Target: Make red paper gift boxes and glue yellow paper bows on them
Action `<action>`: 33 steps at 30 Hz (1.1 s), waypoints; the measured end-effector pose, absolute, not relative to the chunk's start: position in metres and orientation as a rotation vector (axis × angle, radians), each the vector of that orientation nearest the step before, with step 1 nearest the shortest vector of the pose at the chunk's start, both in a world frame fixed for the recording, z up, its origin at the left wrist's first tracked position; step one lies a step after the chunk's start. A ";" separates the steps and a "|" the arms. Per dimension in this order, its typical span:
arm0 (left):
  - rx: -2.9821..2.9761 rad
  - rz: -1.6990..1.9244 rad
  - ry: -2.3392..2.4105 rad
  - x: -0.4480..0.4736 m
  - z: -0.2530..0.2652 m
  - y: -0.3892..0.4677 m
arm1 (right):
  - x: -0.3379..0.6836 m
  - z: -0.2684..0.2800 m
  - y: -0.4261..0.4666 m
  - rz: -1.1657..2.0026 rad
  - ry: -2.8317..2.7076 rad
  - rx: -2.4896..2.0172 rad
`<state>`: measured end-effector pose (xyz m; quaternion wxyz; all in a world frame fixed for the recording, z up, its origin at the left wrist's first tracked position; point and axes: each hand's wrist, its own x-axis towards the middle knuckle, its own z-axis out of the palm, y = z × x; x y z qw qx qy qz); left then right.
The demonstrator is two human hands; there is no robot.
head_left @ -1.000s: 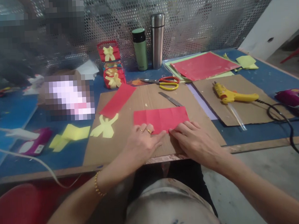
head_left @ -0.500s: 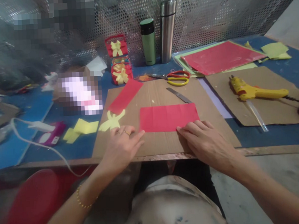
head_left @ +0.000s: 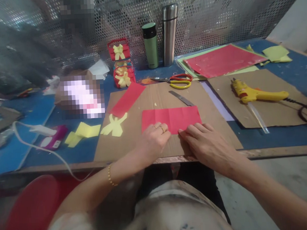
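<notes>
Head view: the left hand (head_left: 155,140) has its fingers bent and bunched together over the lower edge of a red paper rectangle (head_left: 181,117), while the right hand (head_left: 206,138) lies beside it, fingers curled side by side, a fingertip at the same edge near the sheet's right-hand corner. Whether either hand pinches the edge or merely presses it down cannot be told. The rectangle lies flat on a cardboard mat (head_left: 131,143), directly in front of the person. Faint upright creases cross it, so some scoring or folding seems done; no panel stands up and nothing is attached, so shaping and joining look to be left. Just beyond its top edge lies a flat metal blade (head_left: 180,98). To the left are a narrower red strip (head_left: 128,99) and, touching or nearly touching its lower end, a yellow bow-shaped cutout (head_left: 115,125), apparently cut out already but loose. Farther back rest scissors (head_left: 170,81) with red and yellow handles. On the right, a yellow glue gun (head_left: 262,94) with a clear glue stick (head_left: 258,118) lies unheld on another cardboard piece (head_left: 277,112). Against the perforated metal screen (head_left: 202,19), small red paper bags (head_left: 112,54) with yellow bows look complete, unlike the flat sheet.
</notes>
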<state>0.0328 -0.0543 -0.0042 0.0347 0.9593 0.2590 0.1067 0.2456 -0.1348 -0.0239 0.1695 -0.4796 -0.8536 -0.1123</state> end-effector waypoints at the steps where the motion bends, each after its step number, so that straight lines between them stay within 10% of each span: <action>1: 2.838 0.323 0.877 0.032 -0.002 -0.053 | 0.246 -0.024 -0.135 -0.315 -2.422 -1.370; 33: 2.255 -0.202 1.396 0.011 0.025 -0.013 | 0.251 -0.031 -0.137 -0.411 -2.434 -1.377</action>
